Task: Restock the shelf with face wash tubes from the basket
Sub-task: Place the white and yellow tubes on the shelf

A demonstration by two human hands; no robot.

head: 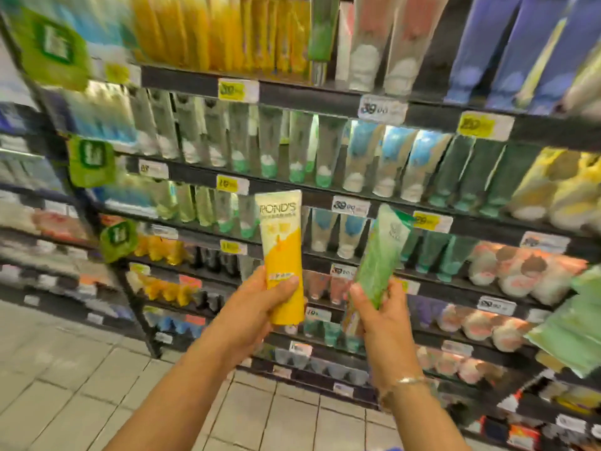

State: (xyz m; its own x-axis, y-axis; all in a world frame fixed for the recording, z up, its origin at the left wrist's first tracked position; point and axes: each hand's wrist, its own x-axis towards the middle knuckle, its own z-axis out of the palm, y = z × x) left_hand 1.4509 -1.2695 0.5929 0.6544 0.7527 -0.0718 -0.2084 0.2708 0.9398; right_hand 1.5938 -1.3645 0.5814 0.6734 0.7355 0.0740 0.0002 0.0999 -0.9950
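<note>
Item 1: left hand (260, 304) is gripping one yellow tube (282, 255), fingers curling round its lower half, thumb lying across the front; the tube is standing upright, crimped end up, cap end hidden below the palm, lettering facing the camera

Item 2: right hand (379, 315) is pinching one green tube (383, 255) near its lower end between thumb and curled fingers; the tube is leaning slightly to the right, crimped end up. A bracelet (411, 380) is sitting on that wrist

Count in hand: two tubes, one per hand, both being held in the air in front of the shelf (325, 195), touching none of the stock

Item 3: shelving, several tiers, is carrying rows of tubes standing cap-down. Exact stock count is not being given: the picture is blurred and the rows are running past the edges. Yellow tubes of a similar colour are showing on the top tier and at the far right of the middle tier; green-capped tubes are filling the middle tiers. Price tags (238, 90) are lining the shelf edges, more than ten in view

Item 4: the basket is not appearing in view, so what remains in it cannot be told

Progress, as a judgement: both tubes are awaiting placement, neither yet set on a tier; matching each to its own row is looking like the step in hand. Tiled floor (97, 369) is lying below
</note>
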